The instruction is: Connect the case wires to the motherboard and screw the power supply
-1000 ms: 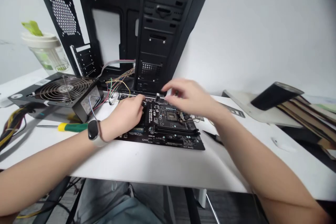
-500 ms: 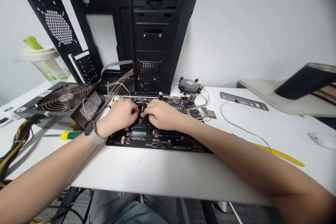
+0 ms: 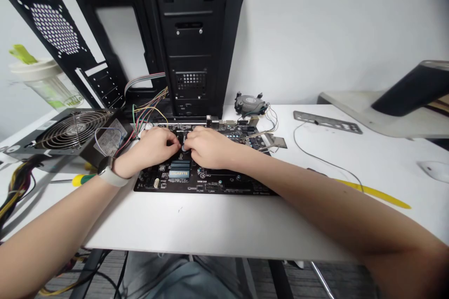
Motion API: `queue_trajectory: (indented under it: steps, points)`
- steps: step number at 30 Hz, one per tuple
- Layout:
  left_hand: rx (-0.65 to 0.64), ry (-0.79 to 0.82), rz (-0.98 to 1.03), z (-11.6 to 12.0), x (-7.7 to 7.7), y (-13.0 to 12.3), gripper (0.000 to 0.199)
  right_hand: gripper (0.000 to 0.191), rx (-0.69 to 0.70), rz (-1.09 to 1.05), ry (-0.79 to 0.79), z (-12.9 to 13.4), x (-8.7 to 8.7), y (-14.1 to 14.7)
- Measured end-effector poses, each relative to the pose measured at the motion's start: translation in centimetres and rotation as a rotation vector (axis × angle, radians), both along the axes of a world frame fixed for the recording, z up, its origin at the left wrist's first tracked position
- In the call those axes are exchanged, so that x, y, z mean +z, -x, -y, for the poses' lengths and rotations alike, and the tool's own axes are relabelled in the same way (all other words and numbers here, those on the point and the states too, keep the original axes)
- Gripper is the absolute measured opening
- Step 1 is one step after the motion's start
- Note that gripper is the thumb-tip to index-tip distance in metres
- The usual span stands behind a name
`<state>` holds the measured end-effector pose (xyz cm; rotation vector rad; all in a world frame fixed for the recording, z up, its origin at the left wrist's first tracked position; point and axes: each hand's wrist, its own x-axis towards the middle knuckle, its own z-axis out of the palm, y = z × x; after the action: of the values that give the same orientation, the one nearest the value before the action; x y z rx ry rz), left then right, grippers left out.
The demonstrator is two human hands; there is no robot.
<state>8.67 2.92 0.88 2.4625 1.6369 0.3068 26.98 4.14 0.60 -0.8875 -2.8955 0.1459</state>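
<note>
At the far left, a lidded cup (image 3: 38,77) stands behind the power supply (image 3: 26,142), which lies with its fan grille upward, seemingly set aside so that its bulk and cable bundle stay off the board. A screwdriver (image 3: 82,180) rests just in front of it, near the person's left side. The tall black case (image 3: 196,65) stands at the back, leaving the front of the white table (image 3: 175,229) for the motherboard (image 3: 213,181). This lies flat, component side up, below both hands, probably because the tabletop gives it firm support. The left hand (image 3: 150,147) is over the board's left part, fingers curled narrowly inward; whether it grips anything cannot be told. Facing it, the right hand (image 3: 210,147) has its fingertips bunched at a small round piece (image 3: 184,148), perhaps a coin cell; contact looks likely, but a grip cannot be confirmed. The two hands meet closely, which would suit steadying so small a part from both sides. Farther right, the cooler (image 3: 249,104), a slotted metal plate (image 3: 328,122) and a yellow tool (image 3: 375,195) lie apart, out of the fingers' way.
</note>
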Motion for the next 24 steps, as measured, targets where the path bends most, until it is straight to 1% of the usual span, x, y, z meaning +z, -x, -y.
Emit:
queue_trajectory:
  steps: [10,17,24]
  points:
    - [0.015,0.048,0.043,-0.33,0.04,0.03,0.024,0.034,0.005,0.017,0.007,0.07,0.10,0.04]
    - [-0.014,0.079,0.067,-0.57,0.06,0.16,0.024,0.034,0.009,-0.003,0.006,0.02,0.05,-0.07]
    - [0.000,0.082,0.042,-0.56,0.19,0.01,0.025,0.034,0.014,-0.021,-0.002,-0.12,-0.22,-0.13]
